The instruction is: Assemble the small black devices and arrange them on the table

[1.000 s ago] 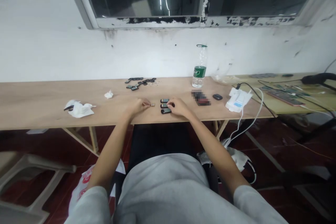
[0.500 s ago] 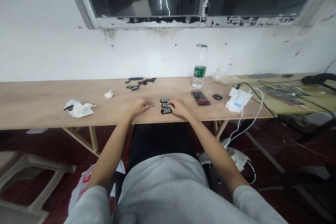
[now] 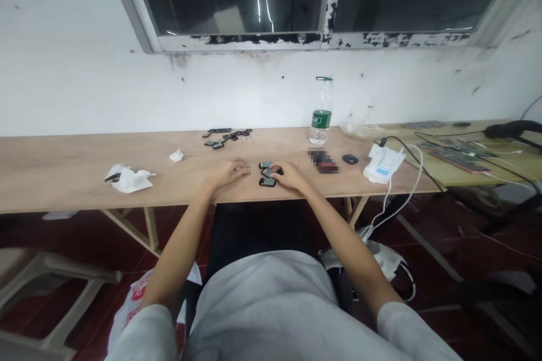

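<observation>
Three small black pieces with grey faces lie in a short column on the table in front of me: a far piece [image 3: 265,165], a middle piece [image 3: 266,172] and a near piece [image 3: 266,182]. My right hand [image 3: 290,175] has its thumb and fingers closed on the right end of the middle piece, which sits at a slant. To the left, my left hand [image 3: 228,174] rests on the tabletop with fingertips pinched together. A tiny light-coloured bit shows at those fingertips, too small to name.
Several similar black pieces [image 3: 218,145] lie farther back beside small pale bits. Crumpled tissue [image 3: 132,180] is at left. A water bottle [image 3: 320,119], a blurred dark-red object [image 3: 327,166], a black oval case [image 3: 350,158] and a white power strip [image 3: 383,163] with cables stand right.
The middle piece has turned to a slant under my right hand, whose fingers have shifted slightly. My left hand stays nearly in place. The view has tilted a little.
</observation>
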Demonstrator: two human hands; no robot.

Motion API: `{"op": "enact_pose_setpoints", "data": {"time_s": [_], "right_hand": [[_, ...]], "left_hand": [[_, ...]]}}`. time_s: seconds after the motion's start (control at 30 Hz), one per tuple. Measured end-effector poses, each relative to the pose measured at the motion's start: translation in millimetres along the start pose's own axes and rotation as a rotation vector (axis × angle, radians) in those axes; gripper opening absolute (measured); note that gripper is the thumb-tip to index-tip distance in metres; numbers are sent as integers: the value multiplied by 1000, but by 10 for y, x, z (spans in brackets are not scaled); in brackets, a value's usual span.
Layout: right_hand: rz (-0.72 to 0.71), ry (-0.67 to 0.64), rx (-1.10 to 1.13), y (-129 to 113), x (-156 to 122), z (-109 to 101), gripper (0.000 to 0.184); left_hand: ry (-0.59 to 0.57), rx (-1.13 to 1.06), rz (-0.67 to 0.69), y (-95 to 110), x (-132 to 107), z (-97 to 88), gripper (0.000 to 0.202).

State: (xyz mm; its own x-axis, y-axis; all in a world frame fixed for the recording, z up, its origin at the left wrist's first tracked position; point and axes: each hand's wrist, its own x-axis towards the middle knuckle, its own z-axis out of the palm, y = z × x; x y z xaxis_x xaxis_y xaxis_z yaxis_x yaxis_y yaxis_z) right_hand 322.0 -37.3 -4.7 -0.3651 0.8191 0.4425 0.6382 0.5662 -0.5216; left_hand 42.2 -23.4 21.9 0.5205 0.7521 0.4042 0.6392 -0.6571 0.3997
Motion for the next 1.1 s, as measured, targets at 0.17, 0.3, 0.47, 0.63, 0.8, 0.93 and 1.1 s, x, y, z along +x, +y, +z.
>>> {"op": "enact_pose_setpoints", "data": {"time_s": [0.17, 0.3, 0.47, 0.63, 0.8, 0.93, 1.1], "right_hand": [[26, 28, 211, 13, 43, 45, 21], [-73, 92, 287, 2, 62, 48, 19], [-131, 281, 292, 16, 72, -3, 18], [-103, 343, 349, 45, 97, -36, 17], [-42, 351, 505, 38, 131, -49, 17], [70, 343, 658, 32, 139, -89, 20], [163, 288, 846, 56, 139, -110, 25]], "left_hand": [[-64, 24, 106, 290, 9, -26, 39], [-148, 9, 155, 456, 7, 38, 32], [-184, -39, 207, 470, 40, 221, 31], [-168, -57, 228, 445, 76, 354, 33], [-199, -73, 206, 479, 58, 384, 33], [-196, -39, 230, 448, 55, 414, 27], [-187, -44, 268, 407, 68, 434, 27]]}}
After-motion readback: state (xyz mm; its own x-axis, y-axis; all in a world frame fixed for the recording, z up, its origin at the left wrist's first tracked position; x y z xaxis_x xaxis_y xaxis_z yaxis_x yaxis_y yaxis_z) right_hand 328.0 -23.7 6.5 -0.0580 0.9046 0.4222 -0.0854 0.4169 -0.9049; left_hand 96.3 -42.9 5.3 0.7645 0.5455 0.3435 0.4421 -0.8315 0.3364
